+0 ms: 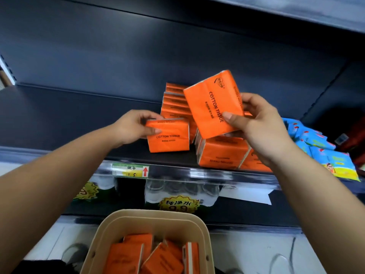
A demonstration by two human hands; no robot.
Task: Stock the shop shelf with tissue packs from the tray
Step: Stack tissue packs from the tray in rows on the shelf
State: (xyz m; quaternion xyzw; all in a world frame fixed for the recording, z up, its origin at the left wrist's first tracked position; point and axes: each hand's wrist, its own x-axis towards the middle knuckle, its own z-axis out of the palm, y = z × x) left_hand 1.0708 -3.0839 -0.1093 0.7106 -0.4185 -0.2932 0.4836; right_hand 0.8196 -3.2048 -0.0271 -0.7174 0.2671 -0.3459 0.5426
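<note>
- Dark shop shelf with a dark back panel fills the upper view; two bare arms reach onto it.
- Left hand grips the upright tissue pack at its left end, thumb on the front face and fingers over the top edge. The pack is orange, printed "COTTON TISSUE", and stands on the shelf board.
- Right hand pinches the tilted tissue pack, thumb on the front and fingers behind. It has the same orange print, is held up off the shelf, and sits just right of the left hand's pack.
- Row of orange packs stands on edge just behind the left hand's pack and runs toward the back panel.
- Block of orange packs sits right under the right hand at the shelf front, print upside down.
- Blue printed packets lie to the right of the right hand on the same shelf.
- Price tag sits on the shelf rail below the left hand, with a red arrow pointing up.
- Bottled water packs with a yellow burst label are on the shelf below both hands.
- Beige tray is lowest, beneath both arms, and holds loose orange packs lying jumbled.
</note>
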